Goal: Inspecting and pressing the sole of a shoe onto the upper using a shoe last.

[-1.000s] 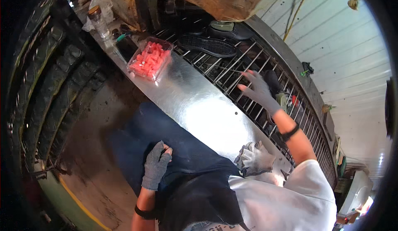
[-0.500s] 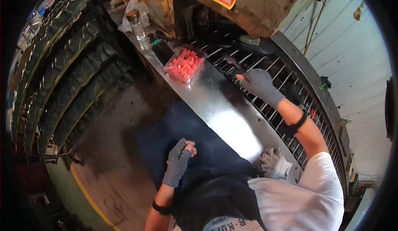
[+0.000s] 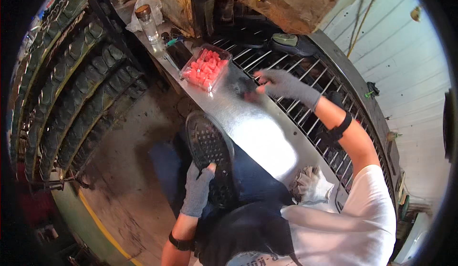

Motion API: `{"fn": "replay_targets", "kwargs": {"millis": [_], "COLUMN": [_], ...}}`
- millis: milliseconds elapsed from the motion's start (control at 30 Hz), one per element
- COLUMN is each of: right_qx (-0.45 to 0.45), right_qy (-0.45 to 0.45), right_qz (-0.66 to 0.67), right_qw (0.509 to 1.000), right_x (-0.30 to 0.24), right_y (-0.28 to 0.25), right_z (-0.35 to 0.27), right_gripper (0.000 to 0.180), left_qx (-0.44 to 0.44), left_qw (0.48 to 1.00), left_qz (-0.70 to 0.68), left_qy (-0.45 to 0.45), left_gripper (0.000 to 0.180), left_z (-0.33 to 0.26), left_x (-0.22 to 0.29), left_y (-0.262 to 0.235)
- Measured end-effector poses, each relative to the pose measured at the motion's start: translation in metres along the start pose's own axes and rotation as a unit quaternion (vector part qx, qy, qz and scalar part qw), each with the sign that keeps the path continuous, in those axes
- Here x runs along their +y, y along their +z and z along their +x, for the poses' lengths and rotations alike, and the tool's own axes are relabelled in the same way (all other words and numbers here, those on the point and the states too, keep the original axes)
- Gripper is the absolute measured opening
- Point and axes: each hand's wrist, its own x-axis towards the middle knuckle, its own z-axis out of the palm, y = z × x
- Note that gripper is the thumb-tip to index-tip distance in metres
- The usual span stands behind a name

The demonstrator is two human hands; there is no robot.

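My left hand (image 3: 198, 187), in a grey fingerless glove, grips a black shoe sole (image 3: 208, 144) above my lap. The sole is tilted lengthwise, toe end away from me, and its face has rows of small square marks. The thumb lies on that face; the other fingers are hidden behind it. My right hand (image 3: 284, 87), in a matching glove, reaches over the edge between the metal counter (image 3: 229, 108) and a rack of metal bars (image 3: 305, 70). Its bare fingertips point left, slightly apart, and I see nothing held in them.
On the counter stand a clear box of pink-red pieces (image 3: 206, 70) and a glass bottle (image 3: 147, 25). Crumpled gloves (image 3: 312, 184) lie nearer me. A dark shoe (image 3: 291, 44) rests at the rack's far end. Racks of dark soles (image 3: 71, 84) fill the left.
The black shoe sole has come into my left hand, which held nothing before. My right hand has shifted left toward the counter. The view has tipped slightly.
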Motion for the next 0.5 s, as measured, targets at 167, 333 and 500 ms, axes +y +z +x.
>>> {"fn": "replay_targets", "kwargs": {"millis": [167,333,500], "right_qx": [0.275,0.183,0.178], "right_qy": [-0.022,0.047,0.218], "right_qz": [-0.110,-0.244,-0.325], "right_qw": [0.955,0.951,0.903], "right_x": [0.137,0.231,0.175], "right_y": [-0.075,-0.103,-0.077], "right_z": [0.081,0.096,0.077], "right_gripper": [0.079,0.088,0.095], "left_qx": [0.030,0.031,0.041], "left_qw": [0.990,0.986,0.991], "left_qz": [-0.089,-0.091,-0.044], "left_qy": [-0.105,-0.135,-0.121], "left_gripper": [0.038,0.041,0.037], "left_z": [0.007,0.025,0.023], "left_x": [-0.053,-0.056,-0.048], "left_y": [-0.026,-0.019,-0.019]}}
